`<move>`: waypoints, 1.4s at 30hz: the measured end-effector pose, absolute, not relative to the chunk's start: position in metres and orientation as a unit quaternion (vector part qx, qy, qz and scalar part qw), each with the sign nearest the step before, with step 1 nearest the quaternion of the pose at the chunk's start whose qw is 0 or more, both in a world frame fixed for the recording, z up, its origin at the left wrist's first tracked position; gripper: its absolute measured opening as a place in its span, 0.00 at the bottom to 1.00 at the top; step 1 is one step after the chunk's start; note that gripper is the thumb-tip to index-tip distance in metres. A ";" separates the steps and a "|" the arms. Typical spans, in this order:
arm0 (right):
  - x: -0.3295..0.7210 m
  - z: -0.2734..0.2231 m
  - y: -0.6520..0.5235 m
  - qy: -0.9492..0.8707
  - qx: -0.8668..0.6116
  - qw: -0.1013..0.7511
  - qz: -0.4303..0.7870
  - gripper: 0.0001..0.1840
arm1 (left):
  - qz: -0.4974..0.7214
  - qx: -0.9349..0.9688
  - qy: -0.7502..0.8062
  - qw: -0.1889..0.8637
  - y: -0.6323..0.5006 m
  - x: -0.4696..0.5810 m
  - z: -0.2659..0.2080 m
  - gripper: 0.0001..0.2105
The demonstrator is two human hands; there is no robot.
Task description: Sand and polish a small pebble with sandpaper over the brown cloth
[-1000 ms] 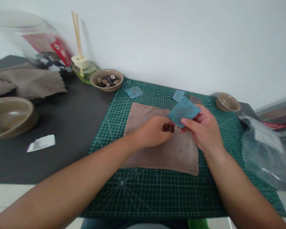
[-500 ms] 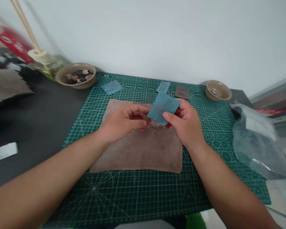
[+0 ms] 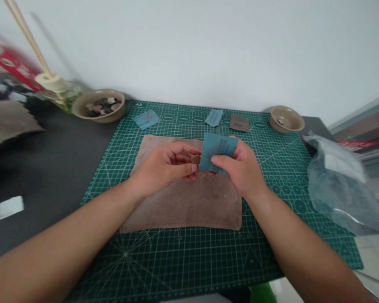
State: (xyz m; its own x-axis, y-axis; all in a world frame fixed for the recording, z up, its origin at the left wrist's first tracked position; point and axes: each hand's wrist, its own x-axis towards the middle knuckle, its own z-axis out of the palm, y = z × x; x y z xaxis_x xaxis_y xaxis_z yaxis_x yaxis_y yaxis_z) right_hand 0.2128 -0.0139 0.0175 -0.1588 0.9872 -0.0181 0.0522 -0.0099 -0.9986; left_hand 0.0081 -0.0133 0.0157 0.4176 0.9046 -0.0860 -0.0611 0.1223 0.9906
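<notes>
My right hand (image 3: 240, 168) pinches a blue piece of sandpaper (image 3: 217, 148) with dark print on its back, thumb on the printed side. Close to its left edge, my left hand (image 3: 169, 166) is closed on a small brown stone (image 3: 196, 160), held between thumb and fingertips. The sandpaper partly covers the gap between stone and paper, so I cannot tell whether they touch. Both hands are above a brownish cloth (image 3: 189, 204) spread on the green cutting mat (image 3: 189, 261).
Behind the cloth lie two blue sandpaper pieces (image 3: 147, 119) and a brown one (image 3: 239, 123). A bowl of stones (image 3: 99, 118) stands back left, beside a reed diffuser (image 3: 52, 82). Back right is a smaller bowl (image 3: 286, 126); a clear plastic bag (image 3: 344, 189) lies at right.
The blue sandpaper has turned from a slant to nearly level and come slightly lower. My left hand still holds the stone, which shows more now. The view has shifted slightly.
</notes>
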 end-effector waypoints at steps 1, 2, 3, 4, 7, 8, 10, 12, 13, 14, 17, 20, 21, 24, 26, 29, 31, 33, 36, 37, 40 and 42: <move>0.212 0.017 -0.015 -0.568 -0.484 0.432 0.507 0.09 | 0.374 0.548 0.384 0.642 -0.014 0.009 0.017 0.15; 0.212 0.017 -0.016 -0.587 -0.493 0.425 0.482 0.09 | 0.370 0.553 0.378 0.644 -0.014 0.009 0.017 0.13; 0.211 0.017 -0.016 -0.602 -0.500 0.420 0.460 0.10 | 0.365 0.559 0.367 0.648 -0.015 0.010 0.018 0.12; 0.211 0.017 -0.016 -0.613 -0.504 0.415 0.444 0.10 | 0.361 0.565 0.353 0.652 -0.016 0.011 0.019 0.10; 0.210 0.019 -0.017 -0.628 -0.509 0.407 0.425 0.09 | 0.361 0.578 0.319 0.659 -0.018 0.012 0.021 0.07; 0.209 0.020 -0.017 -0.628 -0.511 0.407 0.423 0.09 | 0.361 0.580 0.315 0.660 -0.018 0.013 0.021 0.07; 0.209 0.022 -0.017 -0.623 -0.512 0.409 0.428 0.09 | 0.360 0.578 0.310 0.663 -0.019 0.013 0.022 0.07; 0.208 0.024 -0.018 -0.613 -0.505 0.411 0.448 0.10 | 0.362 0.575 0.305 0.667 -0.019 0.013 0.023 0.06; 0.208 0.025 -0.019 -0.604 -0.499 0.411 0.466 0.11 | 0.364 0.573 0.302 0.669 -0.019 0.012 0.023 0.06; 0.207 0.026 -0.020 -0.594 -0.491 0.409 0.489 0.12 | 0.366 0.571 0.299 0.671 -0.020 0.012 0.023 0.05; 0.205 0.026 -0.021 -0.562 -0.459 0.393 0.565 0.14 | 0.370 0.568 0.298 0.673 -0.021 0.012 0.023 0.04; 0.204 0.025 -0.021 -0.563 -0.437 0.376 0.593 0.15 | 0.366 0.577 0.312 0.660 -0.022 0.013 0.021 0.04; 0.204 0.025 -0.020 -0.577 -0.437 0.370 0.582 0.15 | 0.363 0.583 0.321 0.652 -0.022 0.013 0.020 0.04; 0.205 0.023 -0.019 -0.657 -0.449 0.346 0.497 0.13 | 0.340 0.628 0.372 0.594 -0.023 0.013 0.016 0.05; 0.205 0.021 -0.018 -0.696 -0.456 0.325 0.449 0.11 | 0.310 0.679 0.411 0.524 -0.023 0.012 0.015 0.04; 0.204 0.019 -0.017 -0.712 -0.466 0.303 0.429 0.10 | 0.264 0.753 0.455 0.395 -0.023 0.010 0.014 0.02; 0.204 0.019 -0.016 -0.716 -0.475 0.295 0.418 0.10 | 0.251 0.780 0.470 0.329 -0.024 0.009 0.013 0.02; 0.205 0.020 -0.015 -0.717 -0.482 0.290 0.411 0.11 | 0.251 0.792 0.470 0.299 -0.024 0.009 0.013 0.02; 0.207 0.022 -0.016 -0.708 -0.488 0.291 0.419 0.12 | 0.272 0.796 0.452 0.297 -0.025 0.011 0.013 0.06; 0.207 0.022 -0.016 -0.698 -0.487 0.295 0.434 0.12 | 0.279 0.795 0.447 0.302 -0.026 0.012 0.014 0.07; 0.207 0.024 -0.017 -0.639 -0.472 0.311 0.521 0.13 | 0.303 0.784 0.443 0.311 -0.027 0.015 0.019 0.03; 0.206 0.024 -0.017 -0.583 -0.447 0.328 0.594 0.14 | 0.326 0.769 0.446 0.322 -0.028 0.015 0.022 0.05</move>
State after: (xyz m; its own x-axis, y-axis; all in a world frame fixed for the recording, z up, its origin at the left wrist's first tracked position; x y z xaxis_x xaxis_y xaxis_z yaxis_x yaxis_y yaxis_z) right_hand 0.2059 -0.0174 0.0245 -0.3855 0.9109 -0.1474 0.1315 -0.1039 -0.9859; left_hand 0.0153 -0.0280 0.0217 0.3907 0.8953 0.2139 0.4760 -0.3953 0.7856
